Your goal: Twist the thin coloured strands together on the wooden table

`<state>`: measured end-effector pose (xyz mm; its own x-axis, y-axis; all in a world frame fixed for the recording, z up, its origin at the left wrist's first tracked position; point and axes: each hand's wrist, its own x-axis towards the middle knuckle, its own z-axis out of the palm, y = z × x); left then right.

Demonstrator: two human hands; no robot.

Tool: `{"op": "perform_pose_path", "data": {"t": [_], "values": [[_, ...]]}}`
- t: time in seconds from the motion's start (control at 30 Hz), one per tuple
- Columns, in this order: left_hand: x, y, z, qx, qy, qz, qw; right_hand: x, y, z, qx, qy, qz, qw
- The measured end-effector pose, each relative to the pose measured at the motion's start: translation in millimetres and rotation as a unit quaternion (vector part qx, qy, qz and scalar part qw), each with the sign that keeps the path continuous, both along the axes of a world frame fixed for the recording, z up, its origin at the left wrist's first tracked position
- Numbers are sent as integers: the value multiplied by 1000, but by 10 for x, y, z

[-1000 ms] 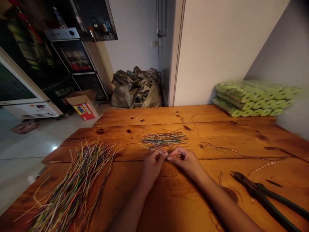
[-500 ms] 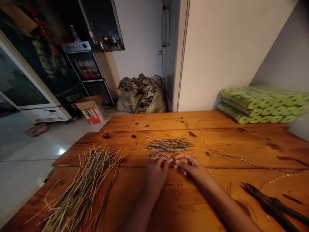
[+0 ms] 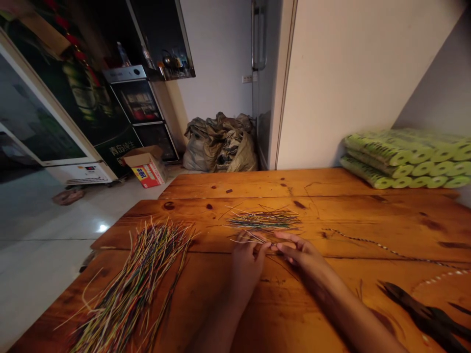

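My left hand (image 3: 247,259) is closed in a pinch on a few thin wires (image 3: 253,236), whose pale and dark ends stick out to the left past the fingers. Fingertip to fingertip with it, my right hand (image 3: 302,251) pinches the other side of the same wires; the exact spot between the fingers is too small to make out. Just beyond both hands lies a small flat pile of cut coloured wires (image 3: 263,219). To the left spreads a larger heap of long multicoloured wires (image 3: 136,279).
Dark pliers (image 3: 419,306) lie at the right front of the wooden table (image 3: 198,189). A twisted dark-and-light cord (image 3: 382,245) runs along the right side. Stacked green-wrapped rolls (image 3: 405,159) stand at the back right. Sacks (image 3: 222,144) and a cardboard box (image 3: 147,169) sit on the floor.
The whole view has shifted slightly, so everything appears a little further right. Both hands keep their pinch on the wires, with hardly any movement over the table.
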<state>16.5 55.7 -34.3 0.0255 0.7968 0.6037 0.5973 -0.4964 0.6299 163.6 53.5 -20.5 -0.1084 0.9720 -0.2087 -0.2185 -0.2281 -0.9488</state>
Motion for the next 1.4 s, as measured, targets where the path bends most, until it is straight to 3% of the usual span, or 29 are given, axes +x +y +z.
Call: {"op": "perform_pose_path", "data": {"t": [0.3, 0.47, 0.6, 0.73, 0.8, 1.0, 1.17, 1.3, 1.4], "values": [[-9, 0, -25, -74, -51, -4, 996, -12, 41, -68, 36, -47, 25, 998], [-55, 43, -13, -143, -220, 0, 965, -51, 8, -93, 112, -153, 103, 976], [-60, 58, 12, -214, -359, -53, 907, -116, -15, -84, 92, -128, 124, 980], [-36, 35, 22, -282, -355, -170, 875, -153, -2, -112, 98, -68, 138, 983], [-28, 25, 13, -295, -340, -190, 873, -170, -4, -126, 102, -56, 151, 982], [-23, 27, 77, -273, -362, -119, 883, -214, -65, -99, 128, -103, 149, 975], [-190, -117, 352, -180, -323, 3, 929, -214, -108, -87, 191, -138, 10, 972], [-688, -408, 617, -200, -143, 64, 967, -164, -77, -119, 210, -134, -57, 967], [-1254, -631, 819, -233, 36, 174, 956, -116, -25, -167, 221, -141, -83, 962]]}}
